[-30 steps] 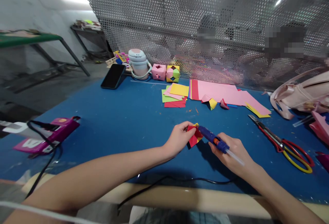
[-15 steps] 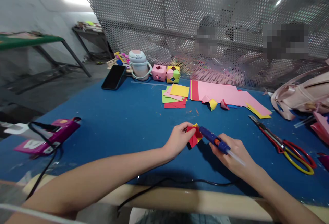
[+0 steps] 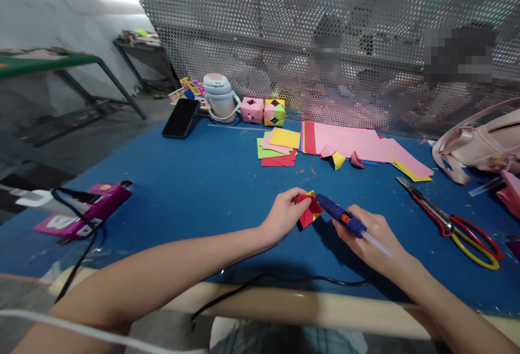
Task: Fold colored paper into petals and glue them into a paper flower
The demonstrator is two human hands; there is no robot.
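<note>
Gluing seems in hand: lower centre of the frame, the left hand (image 3: 284, 216) pinches the folded paper (image 3: 309, 215) while the right hand (image 3: 374, 237) grips the glue gun (image 3: 335, 211) (aimed at its edge); the next move likely calls for steadiness

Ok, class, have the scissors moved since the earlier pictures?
No. The scissors keep the same place against the yellow sheet and the blue table; only the whole view has shifted slightly.

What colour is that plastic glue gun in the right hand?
The glue gun is dark blue with some orange, seen in the head view.
</note>
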